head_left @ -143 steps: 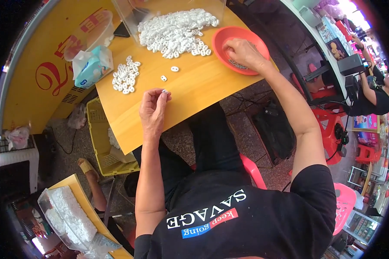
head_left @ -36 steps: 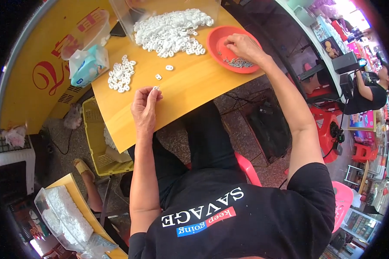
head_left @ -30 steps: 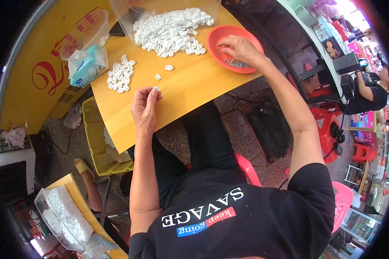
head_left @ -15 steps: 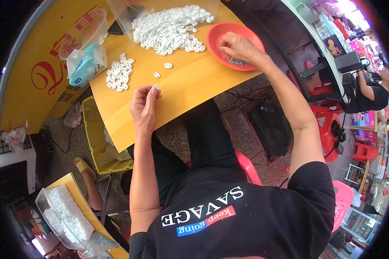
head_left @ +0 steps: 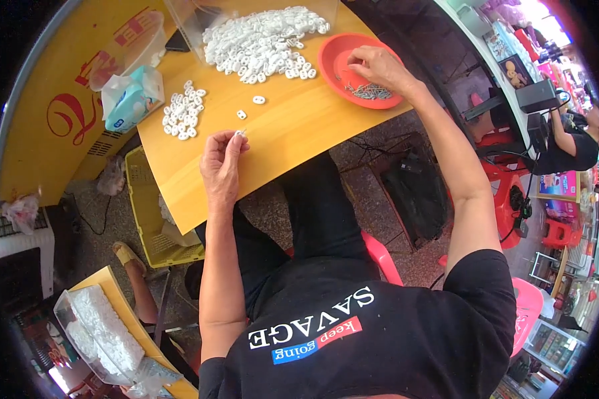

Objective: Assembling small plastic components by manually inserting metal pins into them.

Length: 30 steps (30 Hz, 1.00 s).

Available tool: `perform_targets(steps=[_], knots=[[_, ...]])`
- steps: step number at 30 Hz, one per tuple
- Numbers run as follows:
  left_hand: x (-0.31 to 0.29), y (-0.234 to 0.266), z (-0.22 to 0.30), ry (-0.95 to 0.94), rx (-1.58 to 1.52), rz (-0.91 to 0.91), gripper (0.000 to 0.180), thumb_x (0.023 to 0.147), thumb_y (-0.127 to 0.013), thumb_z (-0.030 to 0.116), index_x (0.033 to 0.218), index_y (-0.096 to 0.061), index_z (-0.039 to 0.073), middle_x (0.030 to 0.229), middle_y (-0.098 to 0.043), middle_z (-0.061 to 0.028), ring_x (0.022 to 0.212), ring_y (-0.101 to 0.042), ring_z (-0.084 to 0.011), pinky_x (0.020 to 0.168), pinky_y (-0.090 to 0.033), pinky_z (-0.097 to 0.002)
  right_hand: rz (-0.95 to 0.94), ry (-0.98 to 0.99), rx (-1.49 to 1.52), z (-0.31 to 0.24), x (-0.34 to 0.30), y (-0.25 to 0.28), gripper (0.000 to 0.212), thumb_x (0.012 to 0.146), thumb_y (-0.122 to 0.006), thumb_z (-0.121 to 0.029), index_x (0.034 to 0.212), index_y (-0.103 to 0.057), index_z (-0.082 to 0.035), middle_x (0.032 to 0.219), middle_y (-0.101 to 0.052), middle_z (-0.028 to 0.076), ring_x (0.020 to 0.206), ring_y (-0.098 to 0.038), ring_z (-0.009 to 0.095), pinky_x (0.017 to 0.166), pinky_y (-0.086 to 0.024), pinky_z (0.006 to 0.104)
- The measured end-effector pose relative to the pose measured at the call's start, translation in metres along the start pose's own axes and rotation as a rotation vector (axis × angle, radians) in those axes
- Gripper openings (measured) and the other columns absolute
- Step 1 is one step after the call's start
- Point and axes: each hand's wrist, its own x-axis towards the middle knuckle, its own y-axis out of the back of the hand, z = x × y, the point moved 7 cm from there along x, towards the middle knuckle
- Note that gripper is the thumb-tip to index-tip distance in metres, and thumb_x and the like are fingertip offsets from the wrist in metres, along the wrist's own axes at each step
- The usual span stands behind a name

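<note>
Over the near left of the wooden table, my left hand (head_left: 223, 166) pinches a small white oval piece (head_left: 239, 133) between thumb and fingers. A thin bit of metal seems to stick out of it. My right hand (head_left: 381, 66) is inside the rim of a red bowl (head_left: 326, 66), its fingertips together; whether anything is between them is too small to tell. Small grey metal screws (head_left: 371, 91) lie in the bowl beneath it. Two loose white two-hole pieces, one larger (head_left: 259, 100) and one smaller (head_left: 241, 114), lie beyond my left hand.
A big heap of white two-hole pieces (head_left: 263, 50) spills from a clear bin at the back. A smaller pile (head_left: 184, 113) lies left, beside a blue tissue pack (head_left: 134, 100). A yellow crate (head_left: 146, 213) stands below the table's left edge. Another person (head_left: 576, 143) is far right.
My right hand has risen slightly and shifted right within the bowl, uncovering more of the screws. My left hand stays in place with the white piece.
</note>
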Motion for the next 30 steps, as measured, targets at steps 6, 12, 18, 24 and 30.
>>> perform_targets(steps=[6,12,18,24,30], knots=[[-0.001,0.000,0.000,0.028,0.002,0.012,0.014,0.094,-0.061,0.010,0.102,-0.058,-0.002,0.089,-0.064,-0.0054,0.081,-0.061,-0.0110,0.077,-0.050,-0.0235,-0.020,0.029,-0.024,-0.008,0.007,-0.013,0.018,0.085,-0.063,-0.020,0.087,-0.064,-0.003,0.083,-0.064,0.013,0.084,-0.063,0.032,0.074,-0.050,0.0416],[-0.001,0.003,0.003,0.062,-0.060,0.060,0.013,0.094,-0.061,0.009,0.100,-0.059,-0.002,0.089,-0.064,-0.0056,0.080,-0.061,-0.0116,0.076,-0.050,-0.0243,-0.002,0.016,-0.077,-0.006,0.012,-0.019,0.017,0.085,-0.059,-0.018,0.087,-0.061,-0.002,0.082,-0.064,0.015,0.080,-0.064,0.032,0.071,-0.050,0.0403],[0.001,0.007,0.001,0.042,-0.301,0.047,0.014,0.094,-0.061,0.010,0.101,-0.059,-0.002,0.089,-0.065,-0.0066,0.079,-0.061,-0.0127,0.076,-0.050,-0.0253,0.209,0.057,-0.007,0.000,0.008,0.001,0.016,0.088,-0.058,-0.011,0.099,-0.063,-0.001,0.093,-0.066,0.020,0.089,-0.064,0.037,0.077,-0.050,0.0425],[0.002,0.008,-0.001,0.026,-0.401,0.022,0.012,0.094,-0.060,0.010,0.101,-0.058,0.000,0.089,-0.065,-0.0068,0.078,-0.061,-0.0121,0.075,-0.049,-0.0249,0.068,-0.070,-0.032,0.015,-0.002,-0.005,0.015,0.089,-0.060,-0.011,0.099,-0.065,-0.001,0.094,-0.065,0.019,0.090,-0.064,0.034,0.076,-0.050,0.0404],[0.000,0.013,0.001,0.048,-0.477,0.055,0.015,0.094,-0.062,0.012,0.101,-0.058,0.000,0.088,-0.065,-0.0070,0.078,-0.061,-0.0125,0.075,-0.049,-0.0257,0.165,-0.050,-0.136,-0.036,0.007,0.006,0.016,0.087,-0.064,-0.014,0.096,-0.065,-0.001,0.093,-0.066,0.015,0.085,-0.064,0.032,0.074,-0.050,0.0393]])
